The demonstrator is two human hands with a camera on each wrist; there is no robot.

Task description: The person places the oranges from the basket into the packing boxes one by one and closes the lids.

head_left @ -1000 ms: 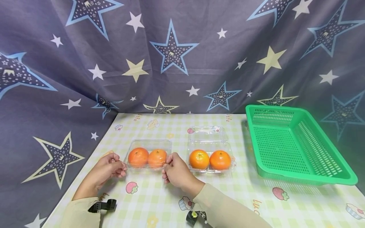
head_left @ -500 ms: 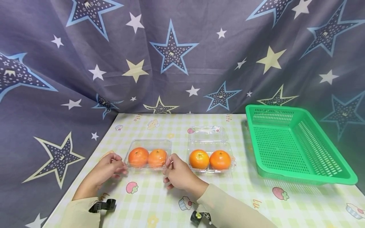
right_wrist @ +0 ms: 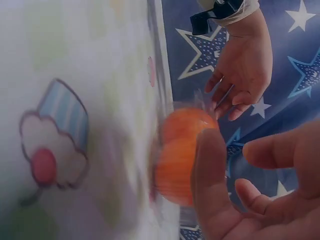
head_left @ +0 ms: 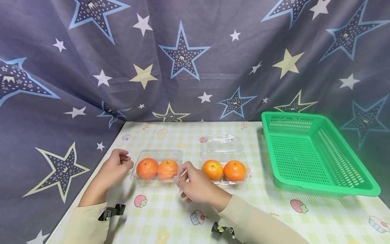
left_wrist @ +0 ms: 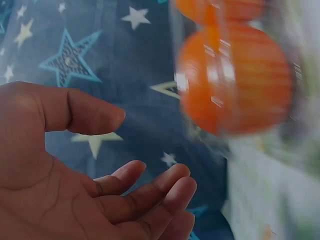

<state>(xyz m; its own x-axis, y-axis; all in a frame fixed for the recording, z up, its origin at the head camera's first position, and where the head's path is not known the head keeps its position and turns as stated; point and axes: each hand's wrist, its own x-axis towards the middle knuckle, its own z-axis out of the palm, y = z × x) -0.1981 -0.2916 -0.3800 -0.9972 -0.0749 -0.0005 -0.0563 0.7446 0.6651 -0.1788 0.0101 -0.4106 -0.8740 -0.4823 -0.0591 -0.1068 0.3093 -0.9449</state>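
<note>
A clear plastic box [head_left: 158, 153] with its lid down holds two oranges [head_left: 147, 168] on the checked tablecloth. My left hand [head_left: 117, 166] hovers just off the box's left end, fingers loosely curled and holding nothing; in the left wrist view the palm [left_wrist: 100, 190] is bare, with a boxed orange [left_wrist: 235, 80] a little beyond it. My right hand [head_left: 190, 179] sits at the box's front right corner. In the right wrist view its thumb and fingers [right_wrist: 250, 200] are spread apart beside the boxed oranges [right_wrist: 180, 155]; whether they touch the plastic is unclear.
A second clear box [head_left: 223, 159] with two oranges stands to the right, its lid [head_left: 221, 143] folded back. A green mesh basket [head_left: 317, 191] fills the right side of the table. The table's left edge [head_left: 100, 169] runs just left of my left hand. A star-printed curtain hangs behind.
My left hand has let go of the box's left front corner and risen back beside its left end. My right hand has eased slightly right and toward me from the box's right corner.
</note>
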